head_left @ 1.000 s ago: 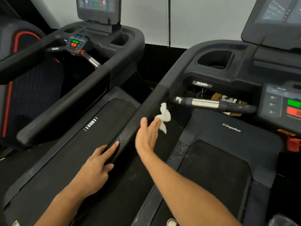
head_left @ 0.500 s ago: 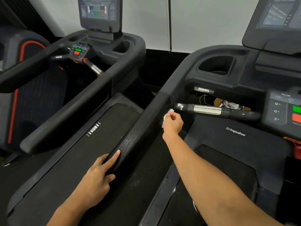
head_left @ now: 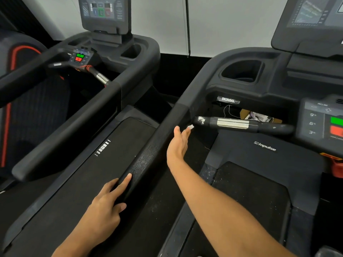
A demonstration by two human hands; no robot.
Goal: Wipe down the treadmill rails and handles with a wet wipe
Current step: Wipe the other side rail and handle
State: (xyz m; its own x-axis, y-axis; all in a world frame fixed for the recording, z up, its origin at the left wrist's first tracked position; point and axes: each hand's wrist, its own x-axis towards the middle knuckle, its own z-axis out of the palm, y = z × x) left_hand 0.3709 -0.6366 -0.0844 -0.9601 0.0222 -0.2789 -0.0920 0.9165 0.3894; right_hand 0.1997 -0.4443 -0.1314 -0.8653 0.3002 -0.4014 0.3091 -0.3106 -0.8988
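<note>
A black treadmill side rail (head_left: 148,154) runs diagonally through the middle of the head view, its top speckled with moisture. My left hand (head_left: 105,206) rests on the rail's near end, index finger laid along the top. My right hand (head_left: 178,145) lies flat-fingered against the rail's inner side. Only a small white bit of the wet wipe (head_left: 191,126) shows past its fingertips. Just beyond is the front handle (head_left: 232,124) with a silver sensor band and white flecks (head_left: 201,119) at its left end.
A second treadmill stands to the left, with its own rail (head_left: 74,123) and console (head_left: 104,13). On my treadmill are a cup holder (head_left: 241,71), a button panel (head_left: 324,121), a red safety clip (head_left: 336,166) and the belt (head_left: 250,201).
My right hand, curled round the wipe near the handle's end half a second ago, has flattened and slid slightly back along the rail's inner side. My left hand has stayed put.
</note>
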